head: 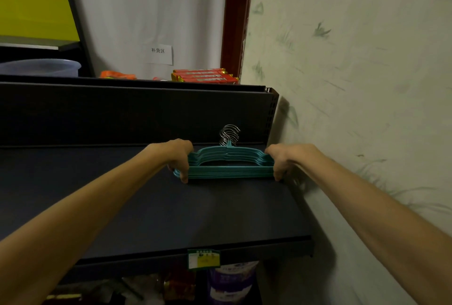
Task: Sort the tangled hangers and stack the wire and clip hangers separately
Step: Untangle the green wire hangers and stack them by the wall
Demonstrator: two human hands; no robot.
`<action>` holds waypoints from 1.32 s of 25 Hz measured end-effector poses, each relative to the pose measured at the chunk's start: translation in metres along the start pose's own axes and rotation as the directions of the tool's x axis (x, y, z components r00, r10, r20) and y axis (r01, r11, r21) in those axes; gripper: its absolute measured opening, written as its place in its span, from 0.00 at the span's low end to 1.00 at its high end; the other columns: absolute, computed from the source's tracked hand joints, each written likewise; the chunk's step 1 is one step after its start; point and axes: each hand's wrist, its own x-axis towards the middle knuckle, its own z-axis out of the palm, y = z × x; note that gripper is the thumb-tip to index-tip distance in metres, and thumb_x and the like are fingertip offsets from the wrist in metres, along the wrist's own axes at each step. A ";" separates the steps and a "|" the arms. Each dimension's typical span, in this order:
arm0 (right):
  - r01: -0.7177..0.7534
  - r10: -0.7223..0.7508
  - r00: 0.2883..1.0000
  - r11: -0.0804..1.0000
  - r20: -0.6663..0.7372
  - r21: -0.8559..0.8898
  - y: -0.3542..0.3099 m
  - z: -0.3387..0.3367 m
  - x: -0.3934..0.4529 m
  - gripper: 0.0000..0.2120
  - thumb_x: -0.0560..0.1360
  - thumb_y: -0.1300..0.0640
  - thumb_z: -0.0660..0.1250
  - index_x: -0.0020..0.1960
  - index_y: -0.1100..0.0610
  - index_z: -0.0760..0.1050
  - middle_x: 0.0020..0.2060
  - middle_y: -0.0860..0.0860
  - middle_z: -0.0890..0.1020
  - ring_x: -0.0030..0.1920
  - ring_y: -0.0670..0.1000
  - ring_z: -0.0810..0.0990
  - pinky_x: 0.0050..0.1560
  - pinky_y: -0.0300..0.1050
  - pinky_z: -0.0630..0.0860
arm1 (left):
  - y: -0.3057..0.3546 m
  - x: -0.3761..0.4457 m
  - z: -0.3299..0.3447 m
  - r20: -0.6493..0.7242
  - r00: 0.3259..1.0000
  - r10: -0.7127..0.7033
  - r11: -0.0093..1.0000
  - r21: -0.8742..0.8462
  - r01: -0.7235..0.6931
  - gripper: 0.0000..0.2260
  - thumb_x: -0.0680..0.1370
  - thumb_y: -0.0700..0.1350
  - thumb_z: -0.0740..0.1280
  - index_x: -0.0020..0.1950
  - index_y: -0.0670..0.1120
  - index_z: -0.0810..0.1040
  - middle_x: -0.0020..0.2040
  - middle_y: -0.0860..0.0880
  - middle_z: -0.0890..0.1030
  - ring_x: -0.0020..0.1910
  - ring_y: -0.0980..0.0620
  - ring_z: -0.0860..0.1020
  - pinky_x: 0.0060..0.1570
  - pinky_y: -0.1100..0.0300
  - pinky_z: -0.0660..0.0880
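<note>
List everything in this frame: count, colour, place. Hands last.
hangers: one stack, exact count unclear, teal with silver hooks, on the shelf near the back right
shelf: one, dark blue-grey, centre
price tag: one, green and yellow, front shelf edge
red packs: several, red and gold, upper ledge
basin: one, pale blue, upper left
paper label: one, white, on the curtain
wall: pale, green-streaked, right
left hand: grip on stack's left end
right hand: grip on stack's right end
</note>
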 end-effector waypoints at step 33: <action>0.610 -0.353 0.491 0.792 -0.797 0.025 -0.643 0.090 -0.066 0.35 0.81 0.39 0.59 0.80 0.57 0.56 0.79 0.55 0.59 0.81 0.55 0.49 0.79 0.58 0.52 | -0.607 -0.350 0.085 -0.694 0.584 -0.422 0.884 -0.173 0.434 0.44 0.74 0.74 0.35 0.83 0.50 0.49 0.83 0.45 0.43 0.81 0.45 0.44 0.77 0.44 0.39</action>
